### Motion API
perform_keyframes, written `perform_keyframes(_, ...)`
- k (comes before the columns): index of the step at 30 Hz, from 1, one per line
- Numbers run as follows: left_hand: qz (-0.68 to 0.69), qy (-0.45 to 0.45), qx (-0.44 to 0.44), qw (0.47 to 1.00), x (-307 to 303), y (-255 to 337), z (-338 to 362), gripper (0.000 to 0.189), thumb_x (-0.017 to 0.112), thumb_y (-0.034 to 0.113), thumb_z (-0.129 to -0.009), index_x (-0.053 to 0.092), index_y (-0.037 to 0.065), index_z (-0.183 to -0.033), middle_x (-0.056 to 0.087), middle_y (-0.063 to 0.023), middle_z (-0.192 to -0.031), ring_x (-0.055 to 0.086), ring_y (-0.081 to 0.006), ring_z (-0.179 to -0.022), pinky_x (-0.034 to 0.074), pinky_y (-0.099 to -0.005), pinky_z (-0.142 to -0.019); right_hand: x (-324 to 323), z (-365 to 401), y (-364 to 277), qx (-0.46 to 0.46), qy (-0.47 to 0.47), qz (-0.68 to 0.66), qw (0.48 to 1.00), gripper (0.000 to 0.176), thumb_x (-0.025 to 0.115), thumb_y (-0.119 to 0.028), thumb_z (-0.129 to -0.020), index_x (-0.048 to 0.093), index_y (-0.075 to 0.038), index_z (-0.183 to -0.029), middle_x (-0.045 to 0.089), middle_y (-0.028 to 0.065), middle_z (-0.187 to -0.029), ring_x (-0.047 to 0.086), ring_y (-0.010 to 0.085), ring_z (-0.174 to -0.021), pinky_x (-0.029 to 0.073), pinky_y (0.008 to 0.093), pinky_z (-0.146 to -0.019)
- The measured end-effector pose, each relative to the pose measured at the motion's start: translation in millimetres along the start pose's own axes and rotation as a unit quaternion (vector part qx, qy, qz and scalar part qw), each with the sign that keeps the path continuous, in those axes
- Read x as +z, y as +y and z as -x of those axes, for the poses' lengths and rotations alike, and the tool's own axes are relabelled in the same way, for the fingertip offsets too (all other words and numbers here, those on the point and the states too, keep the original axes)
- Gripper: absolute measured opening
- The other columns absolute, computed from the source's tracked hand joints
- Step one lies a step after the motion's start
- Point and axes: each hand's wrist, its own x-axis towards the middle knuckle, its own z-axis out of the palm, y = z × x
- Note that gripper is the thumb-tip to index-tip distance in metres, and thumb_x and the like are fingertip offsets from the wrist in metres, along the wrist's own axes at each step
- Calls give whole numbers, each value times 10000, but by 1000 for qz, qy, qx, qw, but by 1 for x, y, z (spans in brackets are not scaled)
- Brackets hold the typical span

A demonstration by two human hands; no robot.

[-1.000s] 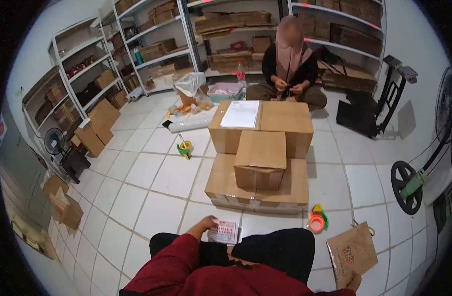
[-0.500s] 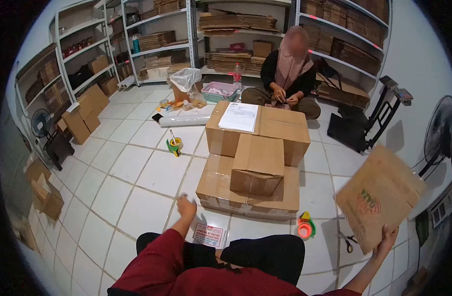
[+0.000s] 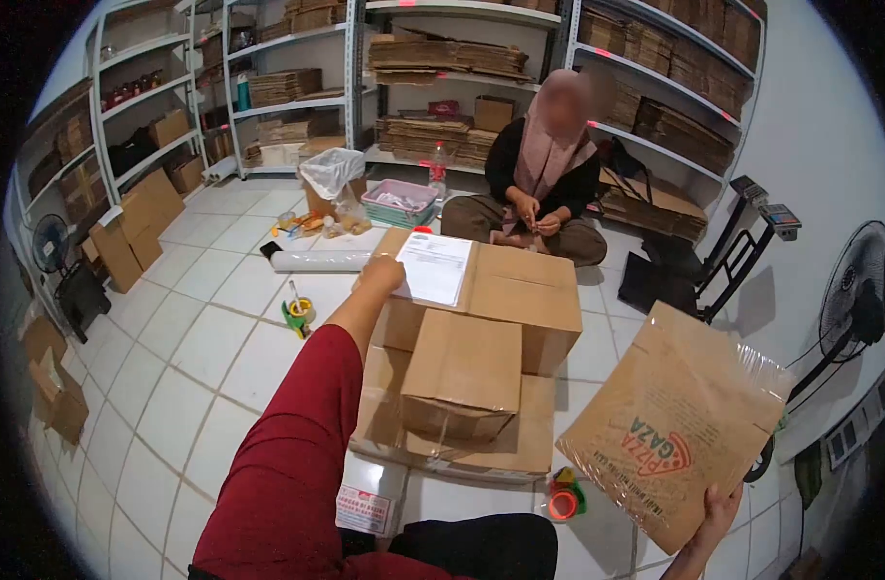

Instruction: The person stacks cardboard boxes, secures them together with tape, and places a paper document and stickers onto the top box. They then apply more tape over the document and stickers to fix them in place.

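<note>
My right hand (image 3: 711,520) grips the lower edge of a flat brown cardboard pizza box (image 3: 669,425), which is covered in clear plastic and printed in red. On the far side of the stacked cartons, my left hand (image 3: 380,275) is stretched out with curled fingers at the left edge of some printed paper sheets (image 3: 435,266). Those sheets lie on a large taped carton (image 3: 529,282). A smaller carton (image 3: 462,372) stands in front of it, on a wide low carton (image 3: 539,425).
An orange tape roll in a green dispenser (image 3: 564,500) lies right of the cartons, another tape dispenser (image 3: 297,311) to their left. A printed label stack (image 3: 365,507) is near my legs. A person (image 3: 549,164) sits opposite. A platform scale (image 3: 655,280) and fan (image 3: 853,290) stand right.
My left hand has moved forward from above the floor to the paper sheets. My right hand has brought the pizza box inward, its printed face now turned more towards me. The view has shifted.
</note>
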Motion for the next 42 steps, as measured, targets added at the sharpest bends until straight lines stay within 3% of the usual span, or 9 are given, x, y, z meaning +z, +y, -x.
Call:
perform_keyframes(2,26,32,-168,985,-23,31,32,389,454,318,-770,509,45,-1041,492,-146,-1080,452,-294,-1011,327,-421,-861,-7,-5,3,6,14,25,1000,526,563,-115,-709,315,32,-1148,451,142,-1065,471,225,-941,378,315,-814)
perform_keyframes(7,65,-86,-230,967,34,2,-46,458,492,406,-746,506,75,-1062,510,-142,-1049,479,-278,-967,318,-408,-863,-21,-18,25,37,56,39,997,541,574,-107,-695,310,28,-1147,456,143,-1055,476,225,-929,390,309,-806)
perform_keyframes(9,179,-130,-86,972,-18,32,-8,469,524,431,-720,585,-10,-869,588,-158,-833,563,-276,-692,425,-379,-620,-25,-23,35,39,48,39,997,524,560,-95,-700,310,22,-1146,456,140,-1056,479,226,-923,392,308,-806)
perform_keyframes(12,290,-92,-103,947,-10,27,-31,379,574,326,-705,579,-37,-815,584,-137,-772,548,-237,-624,423,-371,-565,-22,-25,41,47,69,32,996,495,543,-95,-713,318,16,-1140,458,139,-1054,482,223,-920,392,305,-805)
perform_keyframes(13,481,-84,-95,867,28,-8,-68,272,585,218,-690,562,-18,-823,571,-126,-723,539,-221,-589,420,-364,-553,-22,-25,42,49,71,32,996,495,543,-95,-713,318,16,-1140,458,139,-1054,482,223,-920,392,305,-805)
perform_keyframes(26,529,-39,-133,838,-2,22,-34,301,510,112,-669,453,-12,-938,521,-112,-830,521,-222,-701,417,-350,-568,-31,-27,33,45,35,53,997,428,558,-112,-717,371,3,-1085,495,118,-1003,496,202,-891,391,298,-793)
perform_keyframes(31,751,35,-16,659,-111,62,14,250,491,127,-685,463,-1,-898,520,-114,-802,530,-218,-699,448,-319,-549,-27,-23,20,31,47,80,995,420,568,-124,-716,385,4,-1071,500,113,-995,497,193,-877,390,295,-784)
perform_keyframes(39,794,114,-22,597,-79,-192,123,339,503,146,-755,422,3,-1052,516,-118,-988,517,-238,-892,441,-341,-767,-22,-11,15,32,75,81,993,462,553,-126,-723,357,26,-1112,461,147,-1052,471,228,-935,383,324,-806)
perform_keyframes(42,620,119,-335,700,-24,-231,230,419,514,204,-758,395,31,-1120,507,-116,-1011,513,-244,-910,453,-363,-736,-12,-6,12,40,104,63,992,443,543,-113,-732,365,23,-1115,461,146,-1055,470,220,-939,387,322,-799)
